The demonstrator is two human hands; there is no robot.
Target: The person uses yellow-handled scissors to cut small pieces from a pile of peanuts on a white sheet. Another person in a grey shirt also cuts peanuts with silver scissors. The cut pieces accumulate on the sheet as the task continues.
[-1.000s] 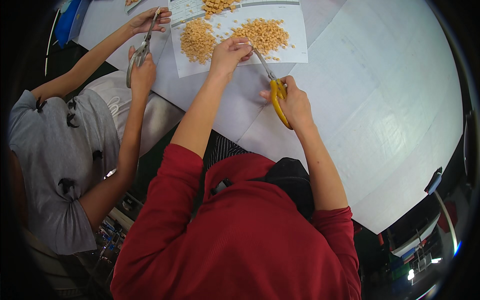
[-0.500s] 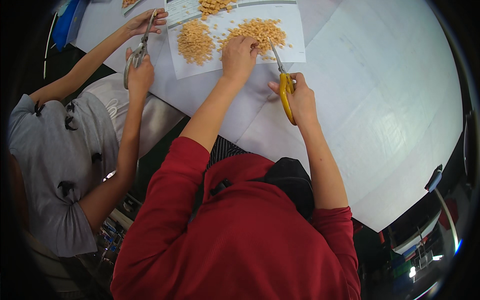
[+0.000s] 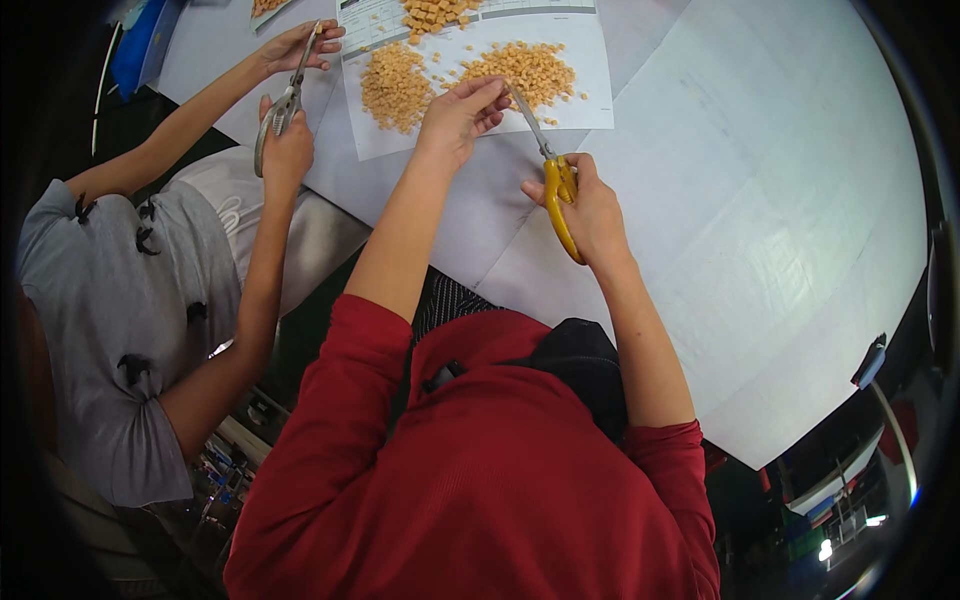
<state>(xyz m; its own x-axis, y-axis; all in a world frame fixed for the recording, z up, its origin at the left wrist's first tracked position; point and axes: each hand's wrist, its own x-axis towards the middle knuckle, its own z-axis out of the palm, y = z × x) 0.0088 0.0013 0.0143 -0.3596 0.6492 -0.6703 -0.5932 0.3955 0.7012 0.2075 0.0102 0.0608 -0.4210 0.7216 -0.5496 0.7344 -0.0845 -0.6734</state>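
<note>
My right hand grips a pair of scissors with yellow handles, its thumb off to the left side. The narrow metal blades point up and left, their tips close to the fingertips of my left hand. Those fingers are pinched together over the paper; whatever lies between them is too small to make out. Behind them spreads a pile of small tan cubes, partly covered by the hand. A second pile of small tan bits lies to its left, and larger orange-tan cubes sit at the top edge.
The piles rest on a white printed sheet on a pale table. At my left, a person in a grey top holds metal scissors near their other hand. A blue bin stands at the far left.
My left hand has lifted from the right pile and shifted slightly left, turning its pinched fingertips toward the blades. The scissors have tilted and moved left to meet them.
</note>
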